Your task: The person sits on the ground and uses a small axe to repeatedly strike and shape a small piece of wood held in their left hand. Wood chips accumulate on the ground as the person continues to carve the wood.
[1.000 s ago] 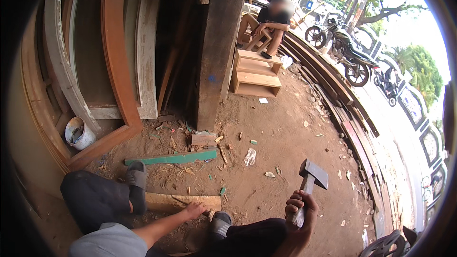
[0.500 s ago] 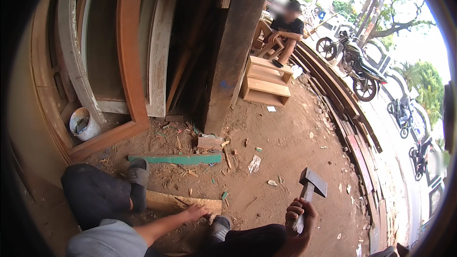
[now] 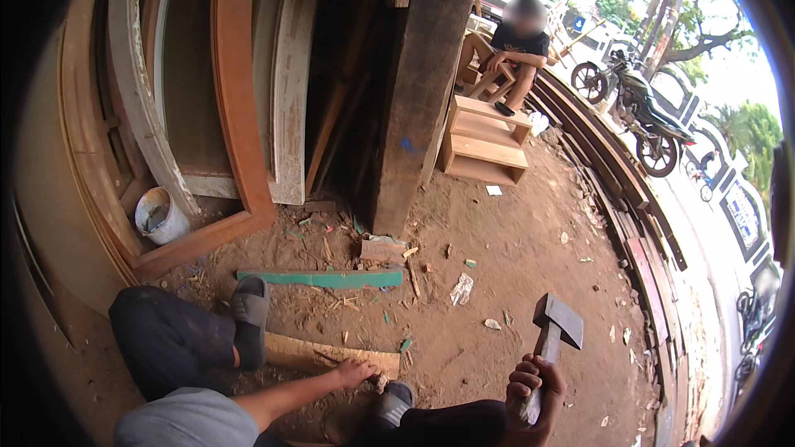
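Observation:
My right hand [image 3: 534,387] is wrapped round the wooden handle of a hatchet [image 3: 560,323], held up at the lower right with its dark steel head uppermost. Low in the middle, my left hand [image 3: 356,372] closes round what looks like a chisel [image 3: 328,357]. The chisel's thin dark end sticks out to the left of my fingers, and a pale, frayed end shows at their right. Beneath that hand a pale wooden board [image 3: 290,351] lies on the ground between my feet, partly covered by my leg and forearm.
Beyond the board lie a green-edged wood strip [image 3: 331,279], a wood block [image 3: 383,249] and scattered chips. Door frames [image 3: 240,99] and a white bucket [image 3: 162,217] stand left, beside a thick post [image 3: 422,91]. A person [image 3: 520,41] sits behind a wooden shelf unit [image 3: 487,145]. Stacked planks [image 3: 638,223] line the right.
My view has shifted slightly, so the surroundings sit a little farther right. Both hands keep their grips, the hatchet stays raised, and the left hand remains at the board.

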The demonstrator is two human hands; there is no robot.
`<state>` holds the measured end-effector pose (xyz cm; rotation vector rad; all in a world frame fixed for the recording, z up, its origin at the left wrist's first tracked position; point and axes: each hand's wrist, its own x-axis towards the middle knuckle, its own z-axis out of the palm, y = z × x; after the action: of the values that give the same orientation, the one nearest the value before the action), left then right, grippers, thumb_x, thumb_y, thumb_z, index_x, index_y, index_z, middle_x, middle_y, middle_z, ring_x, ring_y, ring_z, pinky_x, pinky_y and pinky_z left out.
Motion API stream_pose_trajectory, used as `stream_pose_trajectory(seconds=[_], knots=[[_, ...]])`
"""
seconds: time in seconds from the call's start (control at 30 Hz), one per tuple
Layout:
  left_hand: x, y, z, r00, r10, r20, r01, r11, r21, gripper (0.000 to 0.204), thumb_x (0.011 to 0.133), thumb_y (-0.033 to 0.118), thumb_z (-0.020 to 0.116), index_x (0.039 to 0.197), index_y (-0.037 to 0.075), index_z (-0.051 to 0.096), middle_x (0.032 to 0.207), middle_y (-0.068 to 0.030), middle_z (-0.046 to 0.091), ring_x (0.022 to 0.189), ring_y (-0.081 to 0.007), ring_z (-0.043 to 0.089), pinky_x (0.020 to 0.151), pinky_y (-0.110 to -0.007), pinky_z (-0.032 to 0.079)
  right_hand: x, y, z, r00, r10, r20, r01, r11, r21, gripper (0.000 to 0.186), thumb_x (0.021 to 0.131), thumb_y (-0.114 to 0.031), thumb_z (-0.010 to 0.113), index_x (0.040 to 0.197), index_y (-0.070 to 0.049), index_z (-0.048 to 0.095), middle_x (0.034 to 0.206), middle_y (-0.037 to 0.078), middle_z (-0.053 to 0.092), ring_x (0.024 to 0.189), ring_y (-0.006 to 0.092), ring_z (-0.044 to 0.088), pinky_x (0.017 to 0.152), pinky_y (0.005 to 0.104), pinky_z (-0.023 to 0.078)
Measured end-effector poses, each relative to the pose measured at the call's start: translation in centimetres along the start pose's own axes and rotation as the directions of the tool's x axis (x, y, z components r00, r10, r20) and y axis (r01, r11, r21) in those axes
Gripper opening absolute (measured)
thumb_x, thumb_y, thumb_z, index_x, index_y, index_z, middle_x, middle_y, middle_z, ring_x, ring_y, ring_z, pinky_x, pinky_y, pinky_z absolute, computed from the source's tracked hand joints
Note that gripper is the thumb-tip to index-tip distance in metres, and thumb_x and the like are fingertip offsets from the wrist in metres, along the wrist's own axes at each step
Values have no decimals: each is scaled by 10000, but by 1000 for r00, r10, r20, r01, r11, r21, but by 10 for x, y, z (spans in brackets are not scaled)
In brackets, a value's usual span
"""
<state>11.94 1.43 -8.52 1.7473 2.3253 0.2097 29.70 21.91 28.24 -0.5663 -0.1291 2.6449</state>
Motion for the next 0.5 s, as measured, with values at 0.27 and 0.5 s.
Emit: stream_pose_trajectory(seconds=[0.27,0.5], knots=[[-4,-2,13,997,48,-66,-47,999,22,381,714,103,505,1093,125,491,910,-98,536,702,-275,616,597,-364,501,0,-8,-8,999,-32,16,32,999,6,139,836,-96,449,899,29,451,654,17,447,527,99,470,462,262,392],[-2,1,8,996,37,84,-39,999,20,495,717,100,499,1205,134,422,990,-114,503,762,-289,611,676,-387,491,-4,-14,-9,999,-33,9,33,999,0,108,856,-105,428,877,1,433,655,3,419,539,90,434,467,246,355]])
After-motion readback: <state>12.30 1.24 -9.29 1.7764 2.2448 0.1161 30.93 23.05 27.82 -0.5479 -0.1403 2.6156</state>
